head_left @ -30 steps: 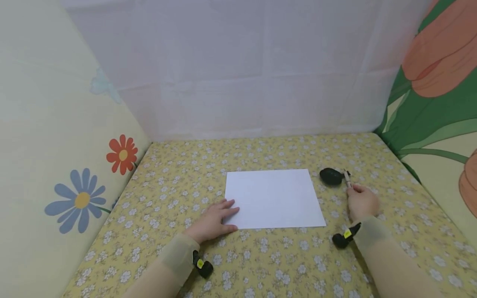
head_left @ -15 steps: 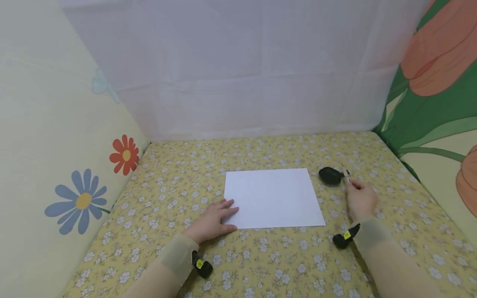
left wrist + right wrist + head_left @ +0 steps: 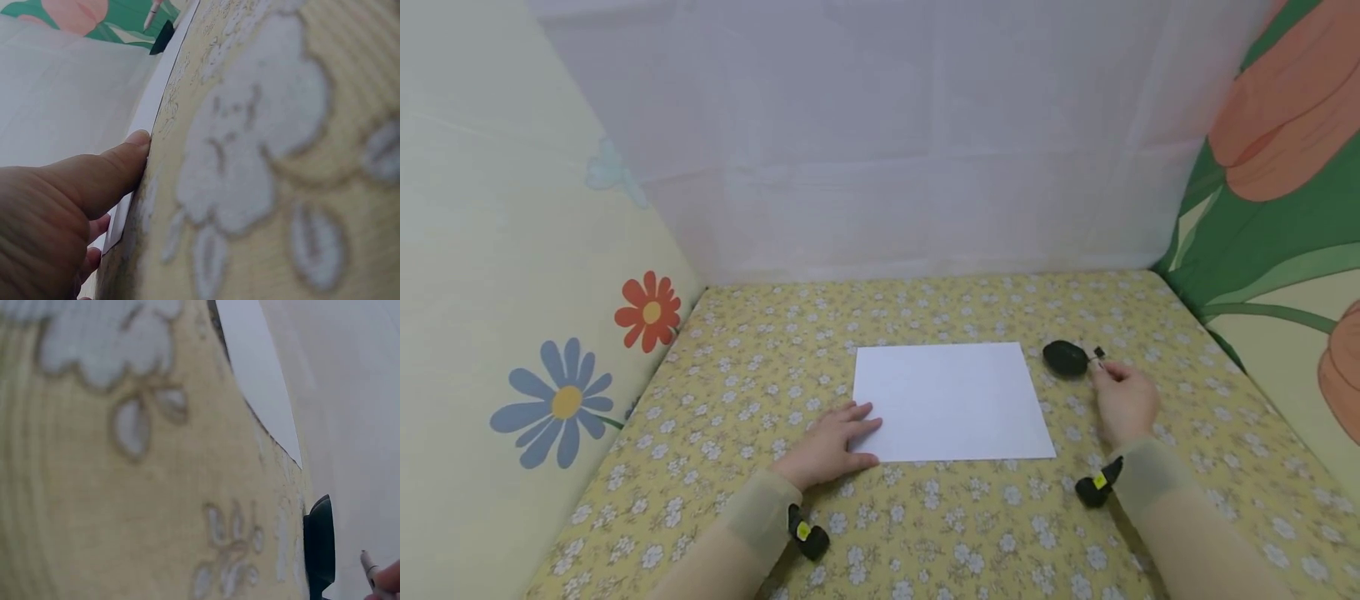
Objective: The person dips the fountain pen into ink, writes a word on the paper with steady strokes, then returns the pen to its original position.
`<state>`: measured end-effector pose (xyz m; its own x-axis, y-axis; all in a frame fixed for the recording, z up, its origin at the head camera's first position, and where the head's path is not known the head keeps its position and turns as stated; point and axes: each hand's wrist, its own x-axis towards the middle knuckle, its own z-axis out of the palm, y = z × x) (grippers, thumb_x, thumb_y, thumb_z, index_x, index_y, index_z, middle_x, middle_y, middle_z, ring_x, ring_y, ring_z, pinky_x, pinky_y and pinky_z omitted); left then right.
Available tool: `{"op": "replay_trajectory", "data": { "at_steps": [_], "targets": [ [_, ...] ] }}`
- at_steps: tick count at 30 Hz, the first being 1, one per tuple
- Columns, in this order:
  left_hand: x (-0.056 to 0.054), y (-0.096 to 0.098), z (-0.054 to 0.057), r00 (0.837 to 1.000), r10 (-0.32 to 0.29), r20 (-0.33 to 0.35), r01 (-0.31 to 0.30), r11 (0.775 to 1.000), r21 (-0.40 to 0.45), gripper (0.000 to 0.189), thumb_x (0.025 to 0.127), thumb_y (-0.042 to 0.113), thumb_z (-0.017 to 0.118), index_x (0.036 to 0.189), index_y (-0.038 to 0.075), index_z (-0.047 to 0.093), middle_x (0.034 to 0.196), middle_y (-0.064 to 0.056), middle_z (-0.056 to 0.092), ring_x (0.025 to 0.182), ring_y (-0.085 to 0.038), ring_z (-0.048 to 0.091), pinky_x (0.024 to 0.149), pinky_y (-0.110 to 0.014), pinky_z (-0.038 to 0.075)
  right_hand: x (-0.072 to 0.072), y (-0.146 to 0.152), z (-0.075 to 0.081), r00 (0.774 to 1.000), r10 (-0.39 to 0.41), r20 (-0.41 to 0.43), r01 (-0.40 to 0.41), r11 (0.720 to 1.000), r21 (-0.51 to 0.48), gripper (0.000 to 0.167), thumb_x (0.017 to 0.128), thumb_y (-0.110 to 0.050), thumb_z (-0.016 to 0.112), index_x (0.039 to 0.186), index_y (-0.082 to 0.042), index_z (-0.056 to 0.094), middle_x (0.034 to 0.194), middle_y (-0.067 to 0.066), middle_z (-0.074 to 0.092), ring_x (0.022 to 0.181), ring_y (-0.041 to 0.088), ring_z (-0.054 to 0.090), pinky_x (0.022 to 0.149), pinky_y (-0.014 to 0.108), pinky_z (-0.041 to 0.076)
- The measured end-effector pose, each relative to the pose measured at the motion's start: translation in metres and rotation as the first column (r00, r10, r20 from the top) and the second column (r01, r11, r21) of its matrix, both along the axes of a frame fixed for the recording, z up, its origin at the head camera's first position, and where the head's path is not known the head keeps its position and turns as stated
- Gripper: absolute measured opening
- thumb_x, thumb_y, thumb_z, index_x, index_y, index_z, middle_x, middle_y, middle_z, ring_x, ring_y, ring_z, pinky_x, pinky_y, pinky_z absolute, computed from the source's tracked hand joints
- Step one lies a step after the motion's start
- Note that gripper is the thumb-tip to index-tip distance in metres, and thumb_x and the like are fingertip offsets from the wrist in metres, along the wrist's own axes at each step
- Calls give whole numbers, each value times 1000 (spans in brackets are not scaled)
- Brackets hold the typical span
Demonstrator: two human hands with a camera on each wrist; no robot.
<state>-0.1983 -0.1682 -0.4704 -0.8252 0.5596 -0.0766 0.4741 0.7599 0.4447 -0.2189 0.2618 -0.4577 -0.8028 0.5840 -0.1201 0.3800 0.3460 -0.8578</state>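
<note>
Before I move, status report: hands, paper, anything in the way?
Left hand resting on left side of paper. Right hand pinching pen. Paper: no marks visible. Black oval object between pen and paper, possible obstacle.

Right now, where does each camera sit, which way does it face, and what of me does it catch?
Head: on your head, facing forward and down over the flowered cloth and white paper; your left hand, right hand and sleeves show.
Left wrist: on your left wrist, looking low across the cloth along the paper's edge; your left hand shows large.
Right wrist: on your right wrist, looking low across the cloth; only a bit of your right hand shows.
Both wrist views share the paper, dark oval thing and pen-like thing.
</note>
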Motion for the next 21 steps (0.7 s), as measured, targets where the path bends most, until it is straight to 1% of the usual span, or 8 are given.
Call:
{"op": "replay_trajectory", "data": {
  "at_steps": [4, 8, 10, 14, 15, 17, 21],
  "targets": [
    [0, 0, 0, 1000, 1, 9, -1, 1000, 8, 64, 89, 45, 65, 144, 18, 47, 156, -2, 28, 144, -31, 19, 114, -57, 16, 2, 1, 3, 998, 65, -7, -64, 996, 64, 43, 97, -37, 52, 130, -11, 61, 118, 12, 60, 92, 24, 53, 65, 31, 45],
    [0, 0, 0, 1000, 4, 9, -4, 1000, 2, 64, 89, 45, 65, 144, 19, 47, 156, -2, 28, 144, -31, 19, 113, -57, 17, 4, 0, 7, 991, 134, -26, -129, 982, 139, 39, 98, -30, 51, 125, -5, 63, 118, 17, 60, 100, 30, 55, 75, 38, 46],
    [0, 0, 0, 1000, 4, 5, -4, 1000, -4, 64, 89, 46, 65, 144, 19, 47, 156, -2, 28, 144, -32, 19, 113, -57, 17, 4, -1, 8, 988, 153, -31, -146, 975, 170, 36, 97, -25, 52, 122, -2, 64, 118, 18, 60, 102, 33, 55, 79, 42, 46],
    [-1, 1, -1, 1000, 1, 2, -1, 1000, -6, 64, 89, 46, 65, 144, 19, 47, 156, -3, 29, 144, -32, 20, 113, -57, 19, 3, -3, 11, 983, 184, -25, -174, 960, 221, 33, 94, -18, 53, 118, 1, 65, 118, 22, 59, 103, 36, 55, 82, 48, 46],
    [-1, 1, -1, 1000, 0, 1, 0, 1000, -3, 64, 89, 46, 65, 144, 19, 47, 156, -4, 29, 144, -33, 20, 113, -58, 19, 3, -3, 12, 981, 191, -23, -181, 956, 231, 33, 94, -17, 52, 118, 1, 66, 118, 22, 59, 102, 36, 55, 81, 48, 46],
    [-1, 1, 0, 1000, -2, 2, 2, 1000, 2, 63, 89, 45, 65, 143, 18, 48, 156, -5, 29, 143, -34, 21, 112, -58, 19, 2, -2, 13, 977, 213, -15, -202, 946, 253, 33, 94, -17, 52, 117, 3, 66, 116, 24, 60, 97, 36, 56, 76, 47, 47],
    [-1, 1, 0, 1000, -1, 0, 1, 1000, 6, 63, 89, 45, 65, 143, 17, 48, 156, -6, 30, 143, -34, 21, 112, -58, 19, 2, 0, 17, 963, 270, 15, -262, 920, 290, 33, 95, -17, 50, 115, 4, 67, 110, 25, 64, 85, 33, 60, 66, 40, 47]
  ]
}}
